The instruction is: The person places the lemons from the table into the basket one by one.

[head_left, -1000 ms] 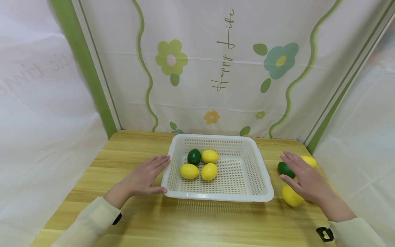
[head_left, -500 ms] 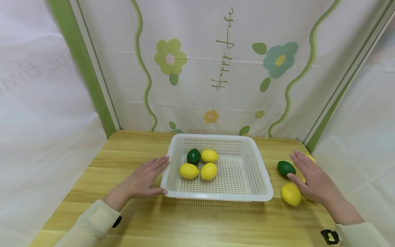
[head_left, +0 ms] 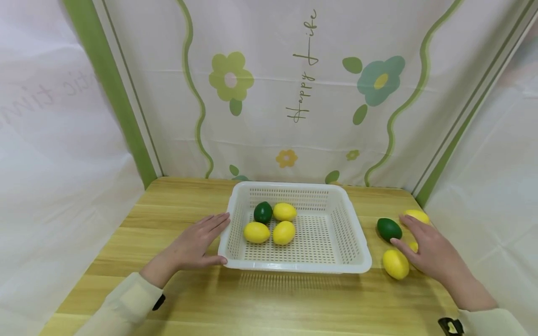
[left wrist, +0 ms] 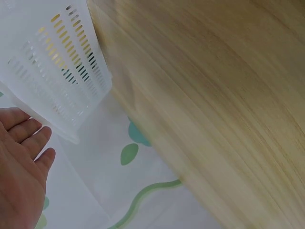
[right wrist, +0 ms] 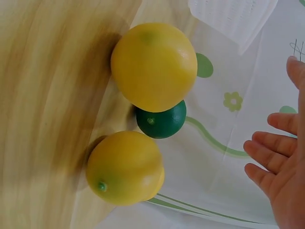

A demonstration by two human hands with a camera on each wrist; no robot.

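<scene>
A white slotted basket (head_left: 294,267) stands mid-table and holds one green lime (head_left: 263,212) and three yellow lemons (head_left: 284,211). My left hand (head_left: 196,240) lies flat on the wood with straight fingers against the basket's left wall; the left wrist view shows its fingers (left wrist: 24,143) beside the basket (left wrist: 57,62). My right hand (head_left: 425,248) is open over loose fruit right of the basket: a green lime (head_left: 388,228), a near lemon (head_left: 395,264), a far lemon (head_left: 417,216) and one mostly hidden under the palm. In the right wrist view the hand (right wrist: 281,162) holds nothing.
The wooden table (head_left: 269,303) is walled by a floral cloth backdrop (head_left: 302,93) behind and plain sheets on both sides. The loose fruit lies close to the table's right edge. In the right wrist view two lemons (right wrist: 153,67) flank the lime (right wrist: 162,120).
My right hand has slid back and to the right, uncovering the green lime and the far lemon. The left hand and the basket have stayed put.
</scene>
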